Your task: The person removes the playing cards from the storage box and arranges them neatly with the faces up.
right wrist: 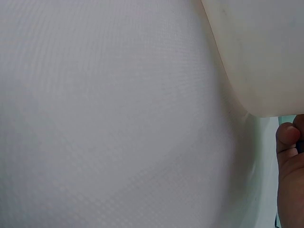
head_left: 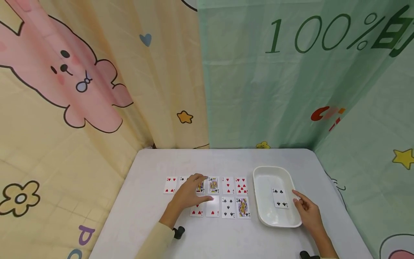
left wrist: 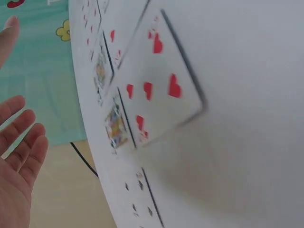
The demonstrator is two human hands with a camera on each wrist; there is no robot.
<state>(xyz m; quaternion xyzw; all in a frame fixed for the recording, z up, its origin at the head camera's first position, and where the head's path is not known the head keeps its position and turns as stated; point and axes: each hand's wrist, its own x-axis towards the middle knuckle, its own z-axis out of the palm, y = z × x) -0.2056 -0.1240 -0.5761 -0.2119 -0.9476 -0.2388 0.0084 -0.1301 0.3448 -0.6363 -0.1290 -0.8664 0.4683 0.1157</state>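
My left hand hovers over the left part of two rows of face-up playing cards, thumb and fingers spread apart with nothing between them. Below it lie a partly covered face card, a heart card and a glare-washed heart card. In the left wrist view, a heart card appears large beside the left hand. At the right, my right hand holds the edge of a white tray between thumb and index finger. One club card lies inside the tray.
Further along the rows are a king, more heart cards, a spade card and a queen. All rest on a white-covered table. Printed curtains hang behind and at both sides.
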